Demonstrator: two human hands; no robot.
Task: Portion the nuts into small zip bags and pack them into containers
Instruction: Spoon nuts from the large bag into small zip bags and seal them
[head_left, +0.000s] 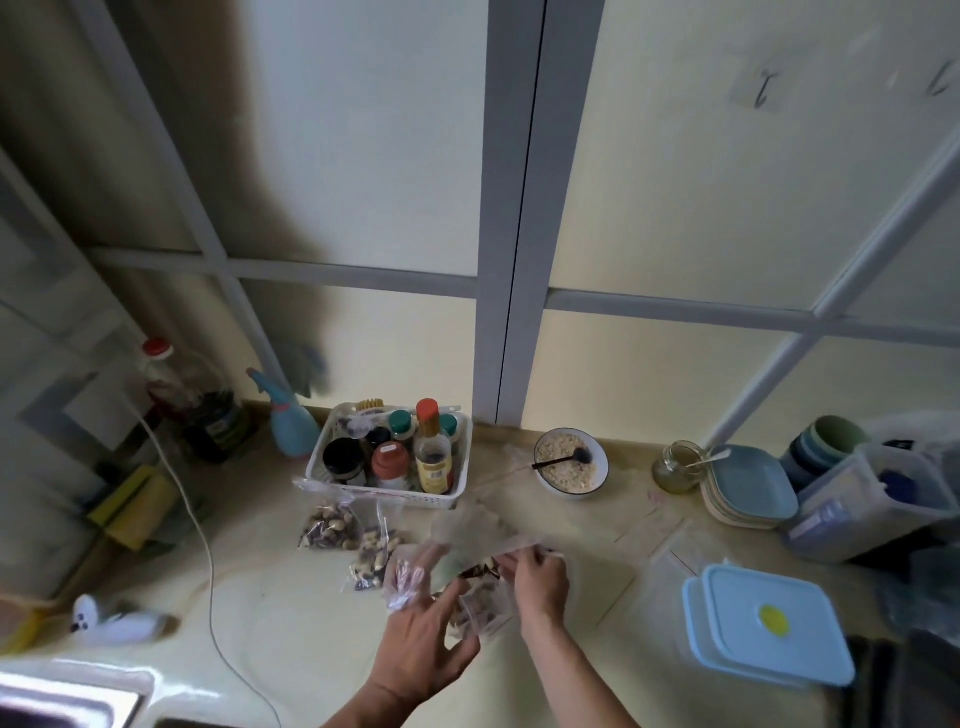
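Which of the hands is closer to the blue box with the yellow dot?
Right. The right hand is just left of the blue box; the left hand is farther left, beyond the bag of nuts.

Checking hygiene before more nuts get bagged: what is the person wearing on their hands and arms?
Both forearms are bare, with no sleeves, watch or rings visible. The left hand shows thin clear plastic film, possibly a disposable glove, around its fingertips. The right hand looks bare.

I see a pale yellow stone counter (291, 613) below frosted glass window panels (374, 130) in grey metal frames (514, 208), softly daylit.
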